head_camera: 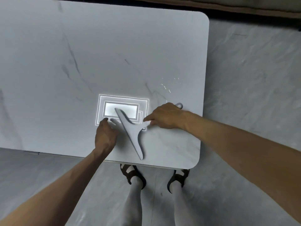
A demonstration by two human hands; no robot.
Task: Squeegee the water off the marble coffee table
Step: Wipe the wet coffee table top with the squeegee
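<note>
A grey T-shaped squeegee (130, 131) lies on the white marble coffee table (81, 54), near its front right corner, its long blade running from upper left to lower right. My right hand (164, 115) grips the squeegee's handle, whose loop end (179, 105) sticks out behind the hand. My left hand (105, 134) rests flat on the table just left of the blade, fingers apart, holding nothing. A few water drops (166, 87) glint on the marble beyond my right hand.
A bright rectangular reflection of a ceiling light (121, 110) shows on the tabletop under the blade's far end. The table's front edge (146, 163) is just ahead of my sandalled feet (135, 176). Grey marble floor (252, 79) surrounds the table; a sofa base (211, 5) lies beyond.
</note>
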